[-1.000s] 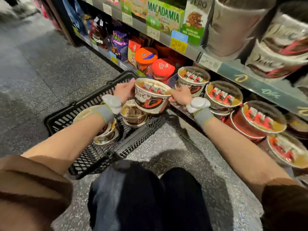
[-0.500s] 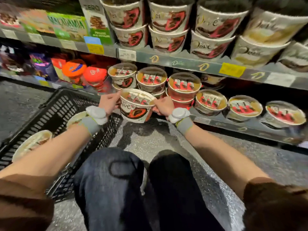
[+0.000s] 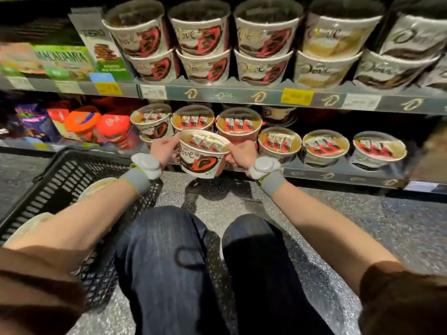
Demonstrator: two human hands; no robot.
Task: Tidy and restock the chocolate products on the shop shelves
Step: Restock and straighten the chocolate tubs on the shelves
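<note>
I hold a white Dove chocolate tub [image 3: 202, 157] with both hands, just in front of the lower shelf [image 3: 338, 174]. My left hand [image 3: 163, 148] grips its left rim and my right hand [image 3: 239, 154] grips its right rim. Right behind it stand several similar tubs on the lower shelf, among them a red tub [image 3: 238, 128] and a white tub [image 3: 152, 123]. The upper shelf [image 3: 242, 95] carries stacked Dove tubs [image 3: 200, 37].
A black shopping basket [image 3: 60, 184] sits on the floor at my left with more tubs [image 3: 96, 187] inside. Orange-lidded jars [image 3: 83, 122] and boxed chocolates [image 3: 63, 59] fill the shelves to the left. My knees are low in the middle. Speckled floor lies to the right.
The tub has gone from above the basket rightward and up to the lower shelf's front. My view has swung right toward the shelves.
</note>
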